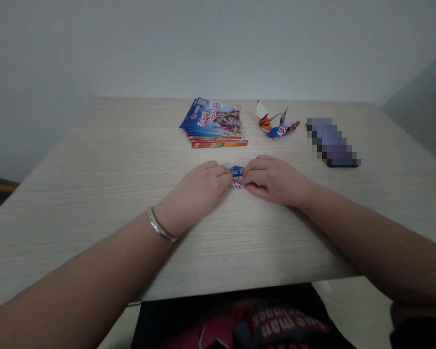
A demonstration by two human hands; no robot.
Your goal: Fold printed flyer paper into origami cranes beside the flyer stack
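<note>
Paired grip on a small, folded blue-and-white printed paper

At the middle of the pale wood-grain tabletop, the left hand and right hand pinch the paper's opposite sides, each grip narrow. Uneven finger pressure could skew a crease or tear it. A far-right swing might crush the multicoloured folded-paper figures; the fanned stack of blue-and-orange printed sheets limits the far side. Open room lies left and near.

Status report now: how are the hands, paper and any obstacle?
Left hand, right hand: both touching folded paper. Paper: blue, partly covered. Leaflet stack, origami: beyond, not blocking.
</note>
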